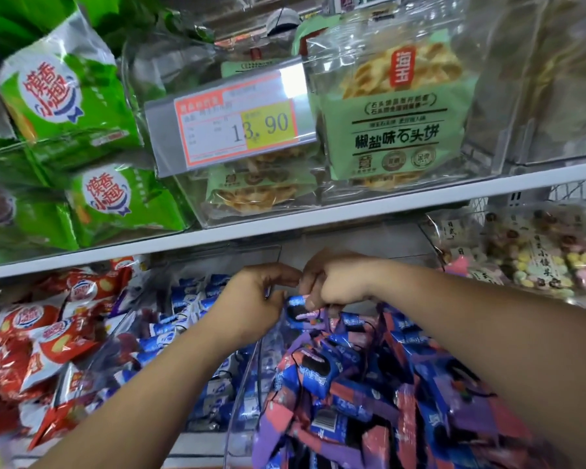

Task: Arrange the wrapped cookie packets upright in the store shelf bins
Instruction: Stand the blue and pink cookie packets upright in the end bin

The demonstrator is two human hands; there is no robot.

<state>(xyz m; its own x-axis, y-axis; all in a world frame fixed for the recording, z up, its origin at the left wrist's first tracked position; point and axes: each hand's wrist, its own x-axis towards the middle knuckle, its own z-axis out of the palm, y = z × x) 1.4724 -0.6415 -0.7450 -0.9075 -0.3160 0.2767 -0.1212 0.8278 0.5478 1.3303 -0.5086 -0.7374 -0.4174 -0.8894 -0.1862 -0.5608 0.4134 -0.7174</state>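
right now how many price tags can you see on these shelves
1: the price tag hangs on the front of the clear upper-shelf bin, left of the upright pale green packet. More may be out of view.

Green snack bags (65, 89) lie beside a 13.90 price tag (234, 120), red bags (48, 340) below them.

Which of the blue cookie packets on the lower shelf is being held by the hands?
The blue packet with a dark cookie picture, pinched between the left hand and the right hand; the other packets lie loose.
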